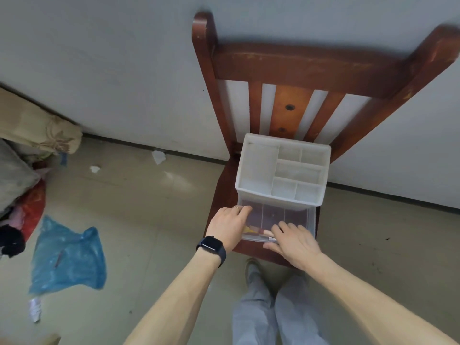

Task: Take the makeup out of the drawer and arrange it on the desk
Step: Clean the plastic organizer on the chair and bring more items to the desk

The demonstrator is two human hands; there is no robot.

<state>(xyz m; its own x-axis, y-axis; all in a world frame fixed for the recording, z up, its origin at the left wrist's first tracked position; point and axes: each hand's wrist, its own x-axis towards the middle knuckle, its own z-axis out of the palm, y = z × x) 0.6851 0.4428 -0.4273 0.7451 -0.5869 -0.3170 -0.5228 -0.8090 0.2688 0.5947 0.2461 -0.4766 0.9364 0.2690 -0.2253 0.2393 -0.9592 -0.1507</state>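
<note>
With the organizer's (258, 168) clear drawer (273, 216) pulled out, the left hand (229, 225) curls at its left rim, grip unclear, the right hand (293, 241) lies spread over its front, and the makeup (252, 229) there likely needs pinching out next.

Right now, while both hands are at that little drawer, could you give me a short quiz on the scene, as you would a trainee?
1. True or false: the clear drawer is shut.
2. The white organizer stands on: A) a shelf, B) the wooden chair, C) a bed.
3. Which wrist wears the watch?
Key: 1 false, it is pulled open; 2 B; 3 the left.
</note>
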